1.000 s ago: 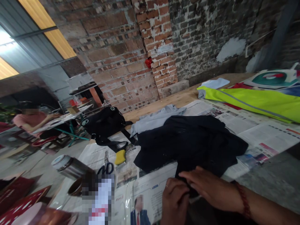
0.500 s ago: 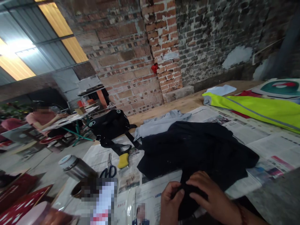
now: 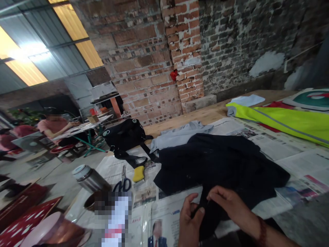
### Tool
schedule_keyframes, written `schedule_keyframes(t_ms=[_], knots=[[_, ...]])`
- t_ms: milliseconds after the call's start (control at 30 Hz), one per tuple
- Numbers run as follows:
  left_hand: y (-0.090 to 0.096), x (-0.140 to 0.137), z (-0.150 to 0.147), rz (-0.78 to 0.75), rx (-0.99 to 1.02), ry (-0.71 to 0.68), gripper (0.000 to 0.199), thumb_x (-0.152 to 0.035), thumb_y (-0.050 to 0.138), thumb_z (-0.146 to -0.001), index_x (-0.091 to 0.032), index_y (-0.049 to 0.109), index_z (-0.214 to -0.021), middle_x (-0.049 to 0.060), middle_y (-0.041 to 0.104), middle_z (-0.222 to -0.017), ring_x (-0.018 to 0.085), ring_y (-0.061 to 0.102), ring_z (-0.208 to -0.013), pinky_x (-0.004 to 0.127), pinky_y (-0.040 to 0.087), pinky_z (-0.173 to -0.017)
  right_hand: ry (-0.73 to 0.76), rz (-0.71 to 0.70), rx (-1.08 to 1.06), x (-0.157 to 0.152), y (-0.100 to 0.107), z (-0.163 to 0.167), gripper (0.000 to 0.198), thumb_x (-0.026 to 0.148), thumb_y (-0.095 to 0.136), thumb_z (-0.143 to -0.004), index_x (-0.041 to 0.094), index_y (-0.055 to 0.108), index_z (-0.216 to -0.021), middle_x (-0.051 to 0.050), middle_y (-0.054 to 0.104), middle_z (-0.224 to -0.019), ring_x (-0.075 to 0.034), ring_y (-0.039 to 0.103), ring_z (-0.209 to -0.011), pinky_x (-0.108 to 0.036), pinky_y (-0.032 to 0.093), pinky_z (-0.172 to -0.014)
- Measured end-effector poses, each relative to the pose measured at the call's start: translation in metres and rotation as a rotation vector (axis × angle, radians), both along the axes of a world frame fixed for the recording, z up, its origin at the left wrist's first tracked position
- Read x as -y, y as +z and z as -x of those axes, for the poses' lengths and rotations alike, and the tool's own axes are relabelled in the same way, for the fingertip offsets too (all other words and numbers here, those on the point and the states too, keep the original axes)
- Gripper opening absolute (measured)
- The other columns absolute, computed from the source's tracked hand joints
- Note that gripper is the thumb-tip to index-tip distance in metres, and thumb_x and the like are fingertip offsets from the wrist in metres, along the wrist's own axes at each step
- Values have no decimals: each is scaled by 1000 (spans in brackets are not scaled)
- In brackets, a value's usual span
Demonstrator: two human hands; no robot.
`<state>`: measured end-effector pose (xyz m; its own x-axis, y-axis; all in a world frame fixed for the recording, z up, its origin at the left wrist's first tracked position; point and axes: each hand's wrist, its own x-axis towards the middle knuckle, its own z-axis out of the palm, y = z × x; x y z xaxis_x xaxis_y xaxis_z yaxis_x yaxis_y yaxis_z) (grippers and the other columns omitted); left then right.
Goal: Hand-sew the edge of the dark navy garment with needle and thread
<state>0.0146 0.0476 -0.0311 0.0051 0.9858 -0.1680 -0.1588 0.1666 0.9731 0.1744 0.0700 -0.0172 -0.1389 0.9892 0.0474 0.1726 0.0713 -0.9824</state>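
Both the left hand [image 3: 190, 221] and the right hand [image 3: 227, 206] pinch the near edge of the dark garment [image 3: 221, 164], spread flat over newspapers [image 3: 295, 154] on the table [image 3: 205, 115], fingers seemingly closed on cloth to steady it.

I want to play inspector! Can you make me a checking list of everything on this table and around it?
Surface: wooden table covered with newspapers.
Job's things: dark garment spread out.
Clutter: grey cloth, yellow-green vest, black bag, scissors, yellow sponge, steel flask.
Hands: left hand and right hand both pinch the garment's near edge.
Cables: nothing seen.
Surroundings: brick wall; a person sits at another table.
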Motion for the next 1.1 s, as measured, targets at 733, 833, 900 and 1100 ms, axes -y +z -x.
schedule_keyframes(t_ms=[733, 833, 900, 1100], knots=[[18, 4, 4, -47, -433, -16, 19, -23, 64, -62, -20, 70, -80, 2, 66, -76, 20, 57, -76, 28, 43, -71, 5, 106, -862, -44, 100, -59, 21, 24, 66, -73, 20, 58, -92, 4, 58, -65, -7, 55, -51, -20, 48, -53], [19, 5, 3, -36, -462, -48, 20, -24, 64, -63, -20, 71, -81, 3, 67, -78, 21, 57, -78, 29, 43, -73, -50, 41, -902, -42, 105, -65, 13, 24, 67, -72, 20, 58, -81, 4, 59, -68, -7, 57, -55, -20, 49, -57], [19, 4, 4, -37, -479, -66, 23, -23, 64, -63, -20, 70, -85, 3, 67, -80, 21, 57, -80, 29, 42, -75, -65, 16, -912, -39, 108, -67, 11, 25, 67, -72, 21, 58, -79, 4, 60, -69, -7, 57, -57, -21, 49, -60], [22, 3, 9, -7, -428, -132, 20, -24, 65, -62, -20, 69, -82, 1, 66, -77, 20, 56, -77, 27, 42, -71, -84, -28, -873, -26, 106, -72, 16, 25, 66, -72, 22, 58, -85, 3, 61, -75, -9, 60, -65, -23, 49, -66]])
